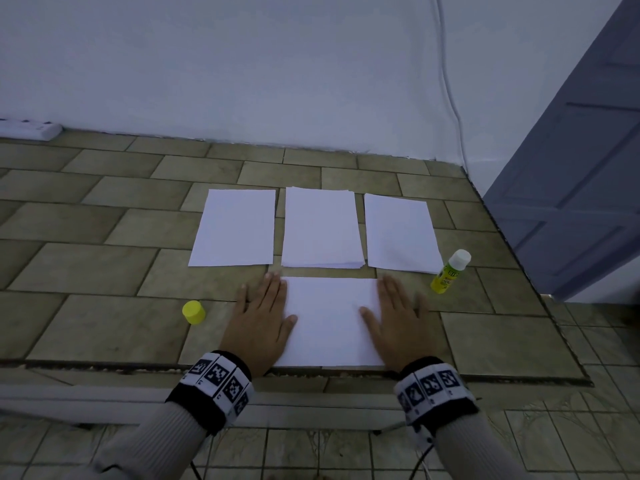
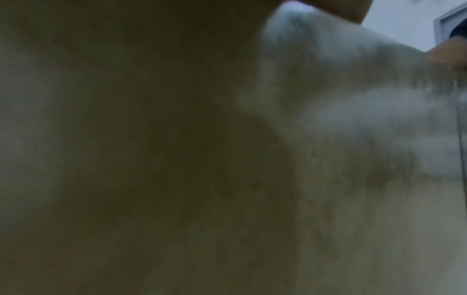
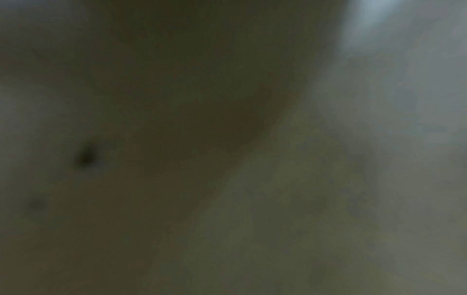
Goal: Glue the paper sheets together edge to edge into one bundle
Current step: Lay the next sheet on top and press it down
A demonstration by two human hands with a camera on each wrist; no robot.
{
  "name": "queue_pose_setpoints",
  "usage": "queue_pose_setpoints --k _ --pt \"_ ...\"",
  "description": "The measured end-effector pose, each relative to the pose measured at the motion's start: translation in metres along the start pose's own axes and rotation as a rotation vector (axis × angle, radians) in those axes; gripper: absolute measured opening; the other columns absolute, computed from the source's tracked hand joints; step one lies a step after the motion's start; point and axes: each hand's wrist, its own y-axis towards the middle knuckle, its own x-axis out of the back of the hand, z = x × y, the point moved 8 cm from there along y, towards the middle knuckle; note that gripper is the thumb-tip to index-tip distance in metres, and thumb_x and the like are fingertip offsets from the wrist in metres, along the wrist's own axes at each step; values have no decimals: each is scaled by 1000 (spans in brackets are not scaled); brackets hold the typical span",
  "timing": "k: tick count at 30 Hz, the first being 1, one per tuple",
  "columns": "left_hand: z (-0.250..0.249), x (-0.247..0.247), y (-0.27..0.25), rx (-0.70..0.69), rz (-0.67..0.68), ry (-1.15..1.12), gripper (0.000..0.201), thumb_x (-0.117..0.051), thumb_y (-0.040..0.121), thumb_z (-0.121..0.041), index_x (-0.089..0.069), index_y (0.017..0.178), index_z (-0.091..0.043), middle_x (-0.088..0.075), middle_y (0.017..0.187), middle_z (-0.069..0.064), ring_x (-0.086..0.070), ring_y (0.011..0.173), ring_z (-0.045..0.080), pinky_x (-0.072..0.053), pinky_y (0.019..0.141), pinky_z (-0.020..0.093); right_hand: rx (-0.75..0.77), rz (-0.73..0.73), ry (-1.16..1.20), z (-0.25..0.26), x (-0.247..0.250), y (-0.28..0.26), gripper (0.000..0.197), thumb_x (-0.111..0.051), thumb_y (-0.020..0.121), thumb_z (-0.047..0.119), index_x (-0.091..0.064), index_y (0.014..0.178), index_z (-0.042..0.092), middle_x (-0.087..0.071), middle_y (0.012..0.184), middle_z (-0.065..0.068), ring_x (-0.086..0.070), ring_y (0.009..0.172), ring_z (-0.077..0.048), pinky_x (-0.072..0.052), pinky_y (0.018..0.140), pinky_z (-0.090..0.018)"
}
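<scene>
Tan brick-pattern tiled floor (image 1: 104, 271) meets a white wall (image 1: 242, 64) — grey door (image 1: 571, 185) at right. Left hand (image 1: 260, 315) and right hand (image 1: 398, 315) lie flat, fingers straight, on the nearest sheet (image 1: 330, 320), lower centre; three paper piles (image 1: 321, 228) lie just above — glue stick (image 1: 449, 271) right, yellow cap (image 1: 194, 311) left.

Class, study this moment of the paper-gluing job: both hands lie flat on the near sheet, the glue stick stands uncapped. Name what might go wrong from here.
1. The glue stick stands uncapped, its yellow cap far off beyond the left hand; the glue may dry out.
2. The stick stands close by the right-hand sheet and the right hand; a knock could tip it.
3. The middle stack lies slightly fanned, so edges may join crooked.
</scene>
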Motion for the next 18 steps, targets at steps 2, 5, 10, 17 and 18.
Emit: queue_pose_setpoints --k 2,5,10,17,18 --pt "0 1 0 -11 -8 3 73 -5 102 -46 -46 140 1 -45 147 16 -43 136 29 -34 105 58 -40 0 -31 -2 6 -2 102 22 73 71 -7 153 15 -6 162 0 -4 148 -14 -1 117 -49" --pt "-1 2 3 -23 3 27 74 -5 102 -46 -49 138 0 -48 145 16 -46 135 29 -37 103 59 -25 -1 -48 17 16 -5 111 26 67 77 -2 153 11 1 161 -5 1 149 -19 9 114 -51" --pt "1 1 6 -40 8 41 76 -2 101 -49 -46 141 -1 -45 147 16 -41 138 30 -32 106 59 377 82 12 96 0 -12 103 7 73 80 3 153 15 16 159 0 19 144 -14 11 117 -52" --pt "0 0 6 -50 7 36 75 -3 102 -48 -48 139 -1 -47 144 19 -44 135 33 -26 109 55 383 13 -7 100 -12 -5 102 13 78 77 -12 153 13 -2 160 -2 -2 149 -18 9 118 -48" --pt "0 0 6 -45 6 36 75 -3 102 -48 -48 139 -1 -47 144 19 -44 135 33 -31 109 57 346 25 -18 89 -9 -3 102 13 75 78 -6 153 16 3 160 1 3 149 -16 11 118 -47"
